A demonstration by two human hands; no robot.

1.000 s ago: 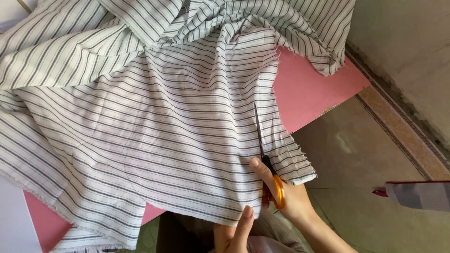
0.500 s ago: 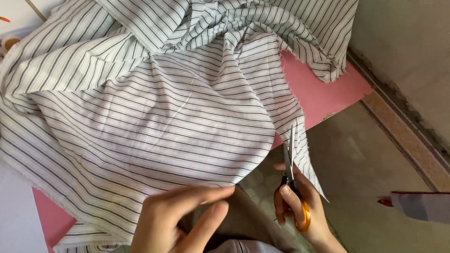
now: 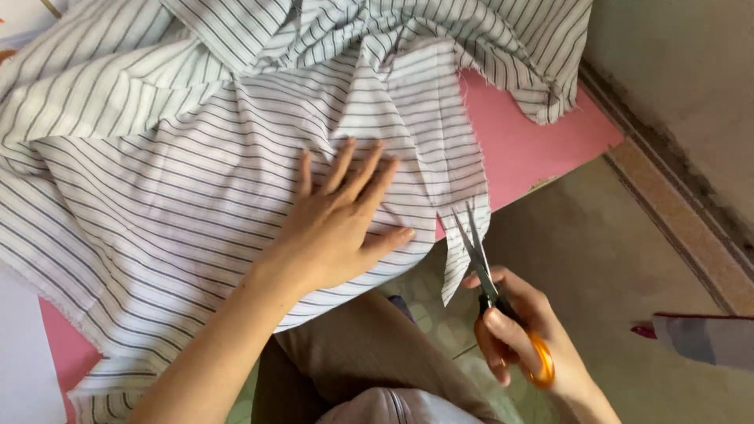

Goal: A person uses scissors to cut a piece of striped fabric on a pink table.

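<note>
A large white cloth with thin dark stripes (image 3: 196, 180) is spread and bunched over a pink table top (image 3: 534, 141). My left hand (image 3: 342, 216) lies flat on the cloth with its fingers spread, pressing it down near the front edge. My right hand (image 3: 522, 338) grips orange-handled scissors (image 3: 491, 290) to the right of it. The blades are parted and point up at the cloth's hanging edge, where a narrow strip (image 3: 459, 259) dangles beside a cut.
The pink table's right corner (image 3: 605, 137) juts over a beige floor (image 3: 628, 259). My legs in brown trousers (image 3: 361, 353) are below the table edge. A wall base runs along the right. A grey and red object (image 3: 703, 338) pokes in at the far right.
My left hand has risen from below the table edge and now lies flat on the cloth. The scissors have shifted slightly and the blades have opened at the cloth's edge.
</note>
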